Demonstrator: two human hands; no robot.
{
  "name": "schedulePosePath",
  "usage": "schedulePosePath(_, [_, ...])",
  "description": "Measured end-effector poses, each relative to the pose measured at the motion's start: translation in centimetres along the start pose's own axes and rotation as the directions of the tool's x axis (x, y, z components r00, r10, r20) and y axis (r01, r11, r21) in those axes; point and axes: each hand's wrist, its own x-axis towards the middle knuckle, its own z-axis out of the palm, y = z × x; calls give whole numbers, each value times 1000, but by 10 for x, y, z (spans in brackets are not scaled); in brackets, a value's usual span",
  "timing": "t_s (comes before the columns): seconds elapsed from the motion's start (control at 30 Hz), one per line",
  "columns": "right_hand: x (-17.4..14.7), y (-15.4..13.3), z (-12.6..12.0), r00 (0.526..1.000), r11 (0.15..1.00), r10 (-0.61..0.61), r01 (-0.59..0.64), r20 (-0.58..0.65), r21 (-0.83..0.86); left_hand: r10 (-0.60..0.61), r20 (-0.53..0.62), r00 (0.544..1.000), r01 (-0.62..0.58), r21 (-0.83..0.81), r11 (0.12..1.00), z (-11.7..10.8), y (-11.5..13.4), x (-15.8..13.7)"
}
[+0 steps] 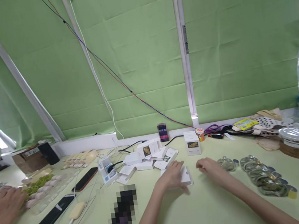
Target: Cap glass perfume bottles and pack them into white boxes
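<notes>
Near the middle of the table, my left hand [174, 176] lies over a small white box [186, 176], its thumb at the near side and its fingers across the top. Much of that box is hidden under the palm. My right hand [208, 167] is just to the right, apart from the box, with fingers loosely bent and nothing visible in them. Beyond my hands stands an upright white box [193, 143] with a dark picture on its front. A heap of similar white boxes [145, 160] lies behind my left hand.
Clear packets [265, 177] with shiny contents lie to the right. A round lidded tub [298, 142] stands beyond them. On the left are phones [50, 217], cables, a power strip [108, 171] and a tray of pale round pieces [45, 188]. Another person's hands [8, 202] are beside the tray.
</notes>
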Motion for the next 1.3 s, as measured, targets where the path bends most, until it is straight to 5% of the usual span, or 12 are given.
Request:
schedulePosePath(0.1, [17,-18,47,999,971,11,-22,49,237,-106,-22,994,107,39,993,2,-11,-18])
schedulePosePath(0.2, [27,-21,69,996,902,72,-85,47,423,-110,-98,989,115,42,993,8,-9,-26])
schedulePosePath(0.33, [32,-4,44,989,773,141,-80,-48,630,-150,-285,947,160,13,987,-7,-14,-35])
schedulePosePath(0.43, [35,3,14,978,673,174,-34,-114,739,-249,-497,832,159,-216,963,-28,-21,-44])
schedulePosePath(0.47, [37,1,8,975,647,175,-8,-138,762,-334,-577,745,93,-406,909,-34,-23,-46])
schedulePosePath(0.53, [45,-10,3,967,608,167,51,-190,792,-569,-608,553,-176,-753,634,-43,-23,-48])
schedulePosePath(0.57, [51,-18,4,963,595,159,81,-217,799,-661,-563,496,-310,-826,470,-46,-22,-49])
schedulePosePath(0.63, [63,-38,12,957,586,127,139,-260,798,-755,-474,453,-473,-846,247,-50,-21,-50])
schedulePosePath(0.77, [75,-79,35,963,642,-38,229,-268,732,-803,-410,433,-580,-808,100,-52,-24,-52])
schedulePosePath(0.93, [55,-111,55,914,780,-235,380,-330,497,-813,-306,495,-615,-785,-78,-41,-24,-46])
schedulePosePath(1.1, [44,-115,61,849,863,-329,448,-414,234,-808,-200,554,-587,-782,-209,-25,-13,-37])
schedulePosePath(1.3, [52,-107,60,784,886,-414,464,-464,-7,-804,-176,568,-574,-785,-233,-13,-6,-33])
